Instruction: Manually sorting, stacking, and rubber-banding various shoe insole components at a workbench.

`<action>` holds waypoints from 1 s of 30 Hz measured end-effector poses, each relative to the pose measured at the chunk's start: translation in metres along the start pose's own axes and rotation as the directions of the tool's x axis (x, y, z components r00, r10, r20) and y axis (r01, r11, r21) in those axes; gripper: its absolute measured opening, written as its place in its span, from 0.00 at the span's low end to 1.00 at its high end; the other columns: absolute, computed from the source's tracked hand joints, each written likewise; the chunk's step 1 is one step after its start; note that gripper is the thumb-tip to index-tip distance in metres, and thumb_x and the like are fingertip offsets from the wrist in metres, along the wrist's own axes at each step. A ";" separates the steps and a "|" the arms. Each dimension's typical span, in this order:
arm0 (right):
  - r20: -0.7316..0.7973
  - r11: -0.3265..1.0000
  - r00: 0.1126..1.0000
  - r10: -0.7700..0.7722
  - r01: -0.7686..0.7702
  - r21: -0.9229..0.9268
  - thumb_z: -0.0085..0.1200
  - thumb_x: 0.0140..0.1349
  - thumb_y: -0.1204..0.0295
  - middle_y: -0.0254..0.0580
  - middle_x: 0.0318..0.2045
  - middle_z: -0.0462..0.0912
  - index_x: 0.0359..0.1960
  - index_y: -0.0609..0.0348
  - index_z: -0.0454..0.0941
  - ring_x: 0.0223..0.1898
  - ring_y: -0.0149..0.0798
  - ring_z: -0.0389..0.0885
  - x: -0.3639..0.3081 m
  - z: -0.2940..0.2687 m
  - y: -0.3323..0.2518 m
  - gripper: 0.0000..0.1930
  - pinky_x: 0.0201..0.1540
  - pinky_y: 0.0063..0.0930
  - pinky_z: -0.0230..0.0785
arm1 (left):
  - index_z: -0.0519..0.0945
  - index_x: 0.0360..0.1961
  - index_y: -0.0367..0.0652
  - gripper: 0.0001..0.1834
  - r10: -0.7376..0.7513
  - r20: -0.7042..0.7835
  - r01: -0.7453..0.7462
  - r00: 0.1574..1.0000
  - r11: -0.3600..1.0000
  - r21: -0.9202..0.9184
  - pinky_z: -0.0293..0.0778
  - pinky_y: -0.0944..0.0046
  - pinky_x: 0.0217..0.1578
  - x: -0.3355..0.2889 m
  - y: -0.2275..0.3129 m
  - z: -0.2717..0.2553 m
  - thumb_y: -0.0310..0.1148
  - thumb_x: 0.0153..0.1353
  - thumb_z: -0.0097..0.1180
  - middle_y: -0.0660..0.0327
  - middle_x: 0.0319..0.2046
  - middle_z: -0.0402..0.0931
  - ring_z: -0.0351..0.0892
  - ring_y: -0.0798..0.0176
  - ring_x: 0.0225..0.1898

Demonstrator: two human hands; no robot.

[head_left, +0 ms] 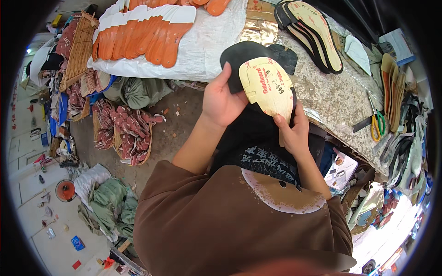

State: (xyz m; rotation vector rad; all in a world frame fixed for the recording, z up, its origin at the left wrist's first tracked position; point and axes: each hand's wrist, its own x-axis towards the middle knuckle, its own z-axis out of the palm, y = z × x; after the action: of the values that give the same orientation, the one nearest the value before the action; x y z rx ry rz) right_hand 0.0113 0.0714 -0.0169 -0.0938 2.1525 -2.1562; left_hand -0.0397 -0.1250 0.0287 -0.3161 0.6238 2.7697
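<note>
Above my lap, over the front edge of the workbench, I hold a cream insole board (264, 83) with red and black print on it. A black sole-shaped piece (232, 57) lies behind it and sticks out past its upper left side. My left hand (223, 101) is closed on the black piece, thumb on its face and fingers hidden underneath. With thumb on top and fingers beneath, my right hand (294, 131) pinches the narrow lower end of the insole board. Just beyond them on the bench is another black piece (284, 57).
Orange insoles with white ends (142, 37) lie in overlapping rows on a white sheet. Black-edged cream insoles (315, 34) are stacked at the far right. Scissors with green and yellow handles (378, 124) rest on the worn workbench (345, 106). Bundled reddish pieces (133, 129) stand at left.
</note>
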 end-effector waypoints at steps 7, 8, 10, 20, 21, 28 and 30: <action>-0.057 0.994 0.996 -0.074 0.069 -0.080 0.64 0.59 0.62 0.46 0.36 0.81 0.42 0.69 0.69 0.38 0.28 0.75 0.000 -0.005 -0.017 0.23 0.42 0.24 0.69 | 0.57 0.69 0.39 0.29 -0.024 0.132 0.008 0.991 0.992 0.123 0.55 0.42 0.67 -0.014 -0.014 0.017 0.47 0.75 0.30 0.51 0.68 0.59 0.58 0.48 0.69; -0.084 0.989 0.991 -0.108 0.098 -0.114 0.64 0.59 0.62 0.45 0.35 0.81 0.41 0.68 0.69 0.37 0.28 0.75 0.000 -0.005 -0.018 0.22 0.40 0.23 0.69 | 0.56 0.69 0.39 0.29 -0.030 0.170 0.006 0.985 0.990 0.141 0.55 0.42 0.67 -0.016 -0.014 0.017 0.47 0.75 0.30 0.51 0.68 0.58 0.57 0.48 0.69; -0.079 0.990 0.992 -0.101 0.093 -0.102 0.65 0.59 0.62 0.45 0.35 0.81 0.41 0.68 0.69 0.37 0.28 0.75 -0.001 -0.004 -0.017 0.22 0.40 0.23 0.69 | 0.56 0.69 0.40 0.29 -0.029 0.174 0.002 0.984 0.988 0.157 0.55 0.43 0.68 -0.018 -0.015 0.018 0.47 0.75 0.30 0.52 0.68 0.58 0.57 0.48 0.69; -0.057 0.991 0.993 -0.102 0.097 -0.089 0.64 0.59 0.61 0.44 0.35 0.81 0.42 0.68 0.70 0.37 0.27 0.75 -0.001 -0.004 -0.019 0.22 0.41 0.24 0.69 | 0.55 0.70 0.41 0.29 -0.032 0.203 -0.007 0.979 0.982 0.187 0.55 0.44 0.68 -0.021 -0.016 0.019 0.47 0.75 0.30 0.53 0.69 0.58 0.57 0.49 0.70; -0.057 0.991 0.993 -0.101 0.096 -0.090 0.64 0.59 0.61 0.44 0.35 0.81 0.42 0.68 0.70 0.37 0.27 0.75 -0.001 -0.003 -0.019 0.22 0.41 0.24 0.69 | 0.55 0.70 0.41 0.29 -0.032 0.203 -0.006 0.979 0.983 0.186 0.55 0.44 0.68 -0.021 -0.016 0.020 0.47 0.75 0.30 0.53 0.69 0.58 0.57 0.49 0.70; -0.051 0.983 0.995 -0.083 0.074 -0.168 0.63 0.60 0.62 0.48 0.36 0.81 0.44 0.68 0.70 0.38 0.31 0.77 0.005 -0.003 -0.012 0.22 0.44 0.27 0.70 | 0.51 0.71 0.37 0.40 -0.033 0.296 0.034 0.955 0.999 0.000 0.46 0.44 0.70 -0.019 -0.018 0.018 0.60 0.71 0.27 0.51 0.71 0.53 0.51 0.47 0.72; -0.061 0.991 0.995 -0.076 0.068 -0.118 0.63 0.60 0.62 0.48 0.37 0.81 0.44 0.68 0.70 0.38 0.32 0.77 0.004 -0.003 -0.009 0.22 0.44 0.27 0.70 | 0.51 0.71 0.36 0.42 -0.063 0.338 0.084 0.939 0.995 -0.050 0.45 0.45 0.70 -0.017 -0.018 0.016 0.62 0.70 0.26 0.50 0.71 0.52 0.50 0.46 0.72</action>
State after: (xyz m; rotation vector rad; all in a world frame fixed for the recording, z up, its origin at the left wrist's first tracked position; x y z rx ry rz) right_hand 0.0064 0.0739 -0.0078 -0.1132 2.3457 -2.0981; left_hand -0.0200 -0.1061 0.0405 0.1202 0.4281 2.6840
